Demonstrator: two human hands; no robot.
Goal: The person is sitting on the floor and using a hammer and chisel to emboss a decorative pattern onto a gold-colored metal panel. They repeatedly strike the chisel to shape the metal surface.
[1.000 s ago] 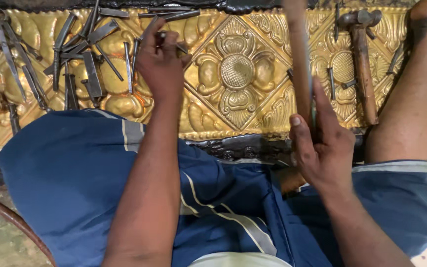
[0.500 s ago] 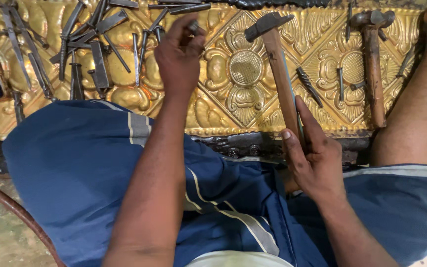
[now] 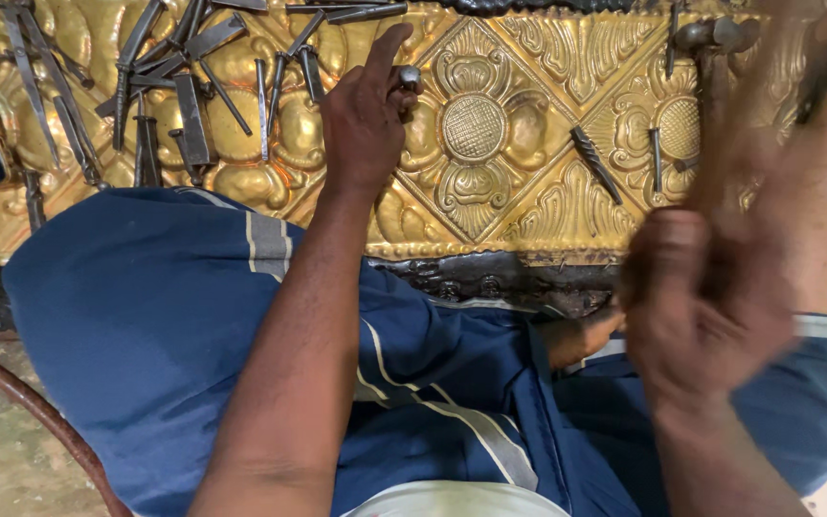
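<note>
Two hands working: left hand (image 3: 368, 115), upper centre, is pinching a small steel punch (image 3: 408, 77) upright against the embossed gold panel (image 3: 528, 124) — right hand (image 3: 705, 297), blurred at right, is gripping a hammer (image 3: 710, 38) — handle smeared, grip indistinct.

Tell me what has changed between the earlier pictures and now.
The right hand has swung toward the camera with the hammer and is now motion-blurred; a moment ago the hammer's shaft stood clear over the gold embossed panel. The left hand has stayed in place, holding a small steel punch upright on the panel. The loose punches and chisels lie as before.
</note>
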